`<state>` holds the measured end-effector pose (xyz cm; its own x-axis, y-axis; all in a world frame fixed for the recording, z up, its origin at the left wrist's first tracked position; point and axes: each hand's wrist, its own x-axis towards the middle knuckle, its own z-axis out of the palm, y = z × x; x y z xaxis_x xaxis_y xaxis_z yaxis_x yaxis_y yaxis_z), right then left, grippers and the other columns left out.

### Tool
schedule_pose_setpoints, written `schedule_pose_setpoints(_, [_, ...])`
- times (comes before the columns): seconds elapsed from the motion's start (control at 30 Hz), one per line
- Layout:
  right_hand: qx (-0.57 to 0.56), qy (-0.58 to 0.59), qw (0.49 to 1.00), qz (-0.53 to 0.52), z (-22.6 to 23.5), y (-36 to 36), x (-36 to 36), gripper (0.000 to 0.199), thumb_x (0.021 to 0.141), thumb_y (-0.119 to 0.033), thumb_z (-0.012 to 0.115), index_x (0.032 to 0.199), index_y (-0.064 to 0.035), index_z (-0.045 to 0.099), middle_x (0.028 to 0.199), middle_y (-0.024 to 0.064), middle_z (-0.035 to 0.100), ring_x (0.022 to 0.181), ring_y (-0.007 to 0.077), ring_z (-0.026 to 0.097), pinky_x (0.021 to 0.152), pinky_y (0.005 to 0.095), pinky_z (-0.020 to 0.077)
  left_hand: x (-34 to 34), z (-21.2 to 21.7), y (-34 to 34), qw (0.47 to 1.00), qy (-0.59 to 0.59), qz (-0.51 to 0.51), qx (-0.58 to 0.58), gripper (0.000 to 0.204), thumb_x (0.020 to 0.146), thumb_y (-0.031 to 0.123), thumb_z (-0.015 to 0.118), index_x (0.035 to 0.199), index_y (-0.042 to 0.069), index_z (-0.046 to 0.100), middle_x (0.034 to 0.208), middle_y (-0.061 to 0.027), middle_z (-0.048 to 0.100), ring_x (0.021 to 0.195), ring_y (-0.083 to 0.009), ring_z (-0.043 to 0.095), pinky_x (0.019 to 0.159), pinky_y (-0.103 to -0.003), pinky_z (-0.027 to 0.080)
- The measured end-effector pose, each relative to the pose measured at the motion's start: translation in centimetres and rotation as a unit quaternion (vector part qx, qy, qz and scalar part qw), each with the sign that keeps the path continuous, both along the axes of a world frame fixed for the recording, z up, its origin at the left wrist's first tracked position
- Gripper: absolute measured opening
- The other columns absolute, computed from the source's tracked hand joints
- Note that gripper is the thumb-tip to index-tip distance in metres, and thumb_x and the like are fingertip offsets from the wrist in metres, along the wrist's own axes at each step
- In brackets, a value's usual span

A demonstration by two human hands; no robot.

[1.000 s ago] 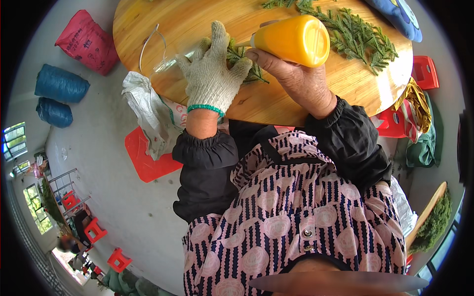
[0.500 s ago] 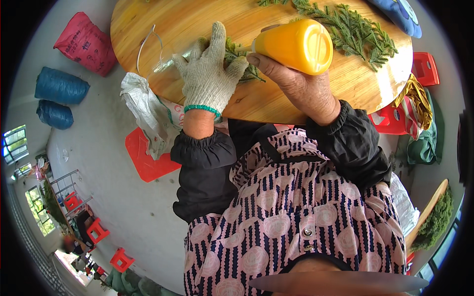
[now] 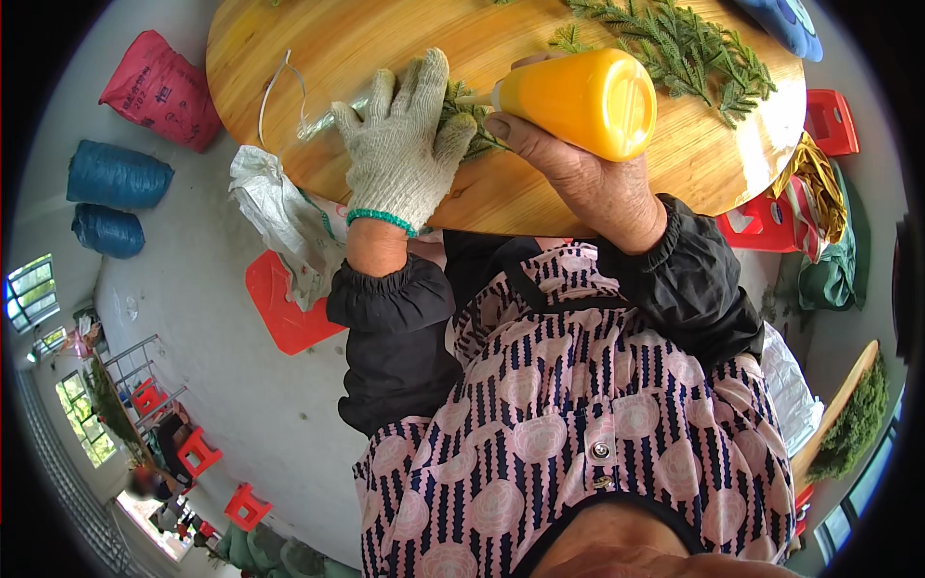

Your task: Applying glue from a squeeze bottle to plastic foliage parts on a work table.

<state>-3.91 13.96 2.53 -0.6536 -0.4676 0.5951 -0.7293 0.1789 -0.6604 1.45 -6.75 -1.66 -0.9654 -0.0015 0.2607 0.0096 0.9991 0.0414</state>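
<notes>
My left hand (image 3: 403,144), in a knitted work glove, lies flat on a round wooden table (image 3: 674,173), pressing on a green leafy sprig (image 3: 462,120) whose tips stick out beside the glove. My right hand (image 3: 578,183), bare, grips an orange-yellow squeeze bottle (image 3: 578,101) held on its side, its nozzle end pointing toward the sprig and hidden behind my fingers. A clear plastic sleeve (image 3: 323,120) and a thin white loop (image 3: 275,87) lie on the table just left of the gloved hand.
More green sprigs (image 3: 684,48) are spread on the far right of the table. A white sack (image 3: 284,222) hangs by the table's near edge above a red stool (image 3: 284,308). Blue rolls (image 3: 116,178), a red bag (image 3: 159,91) and further red stools (image 3: 829,120) stand around.
The bottle has swung a little leftward and closer to the gloved hand. My left hand stays pressed on the sprig in the same spot.
</notes>
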Motion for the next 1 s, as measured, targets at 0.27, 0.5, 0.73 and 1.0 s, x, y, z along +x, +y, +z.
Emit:
schedule_pose_setpoints(0.27, [0.086,0.134,0.987,0.009,-0.9,1.0,0.6,0.031,0.083,-0.01,0.082,0.112,-0.0174,0.076,0.122,0.0115,0.067,0.108,0.0315,0.065,0.094,0.0404,0.0535,0.2,0.1,-0.1,1.0,-0.004,-0.002,-0.004,0.066,0.102,0.043,0.054,0.16,0.018,0.033,0.155,-0.0118,0.049,0.146,-0.0408,0.039,0.114,-0.077,0.02])
schedule_pose_setpoints(0.5, [0.038,0.014,0.999,0.018,-0.6,0.6,1.1,0.029,0.082,-0.009,0.084,0.109,-0.0144,0.075,0.117,0.011,0.066,0.109,0.0321,0.063,0.095,0.0413,0.0519,0.2,0.0,0.0,1.0,0.004,0.011,-0.003,0.062,0.103,0.037,0.054,0.159,0.019,0.035,0.155,-0.0109,0.049,0.146,-0.0395,0.04,0.114,-0.077,0.021])
schedule_pose_setpoints(0.73, [0.029,0.001,1.0,0.0,0.5,0.7,1.8,0.029,0.08,-0.008,0.085,0.107,-0.0135,0.074,0.112,0.0109,0.067,0.108,0.0332,0.063,0.094,0.0427,0.0513,0.2,-0.1,-0.2,1.0,0.008,0.01,0.009,0.06,0.103,0.03,0.055,0.159,0.02,0.036,0.153,-0.0114,0.051,0.145,-0.0385,0.04,0.113,-0.076,0.022])
schedule_pose_setpoints(1.0, [0.055,0.137,0.989,0.0,-0.7,1.6,1.9,0.039,0.076,-0.007,0.086,0.11,-0.0197,0.074,0.11,0.0119,0.068,0.109,0.0368,0.063,0.092,0.047,0.0527,0.1,-0.5,-0.4,0.999,0.041,0.016,-0.019,0.056,0.104,0.027,0.052,0.158,0.018,0.042,0.152,-0.0089,0.054,0.139,-0.0358,0.047,0.108,-0.061,0.03])
